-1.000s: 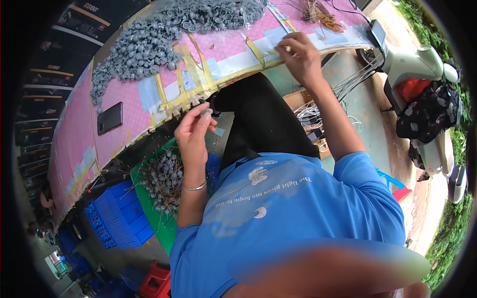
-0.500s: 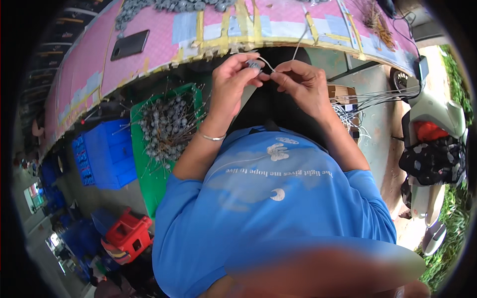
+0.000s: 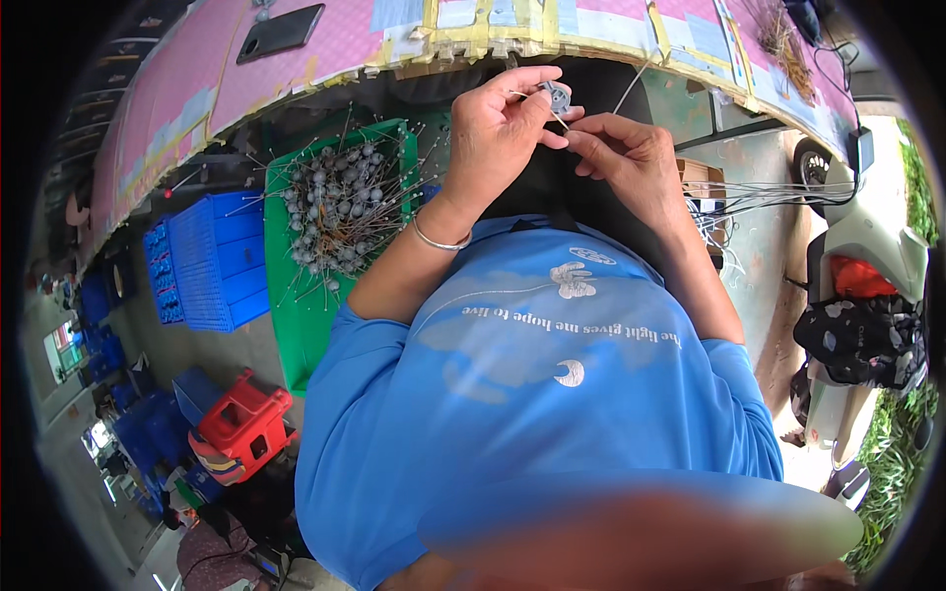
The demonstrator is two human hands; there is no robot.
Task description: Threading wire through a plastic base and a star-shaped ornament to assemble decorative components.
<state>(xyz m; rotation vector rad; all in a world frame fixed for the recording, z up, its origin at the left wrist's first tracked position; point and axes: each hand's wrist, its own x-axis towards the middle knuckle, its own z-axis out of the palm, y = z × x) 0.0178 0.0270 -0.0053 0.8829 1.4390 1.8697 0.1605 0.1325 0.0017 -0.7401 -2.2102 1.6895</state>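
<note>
Left hand: I see my left hand (image 3: pixel 498 133) pinching a small grey round part (image 3: pixel 559 97), just below the pink table (image 3: pixel 345 44).
Right hand: my right hand (image 3: pixel 631 163) grips a thin wire (image 3: pixel 631 84) beside that part.
Table: patched with yellow tape, a dark phone (image 3: pixel 281 30) on top.
Under the table: green crate (image 3: pixel 305 305) of wired grey parts, blue crate (image 3: pixel 212 261) beside it.
Room: concrete floor, red stool (image 3: pixel 241 419), parked scooter (image 3: pixel 867 266) well right of the table.

Even daylight is seen throughout, brightest at the right edge. Straight lines are bent toward the dark circular rim, and the lower centre is blurred.
</note>
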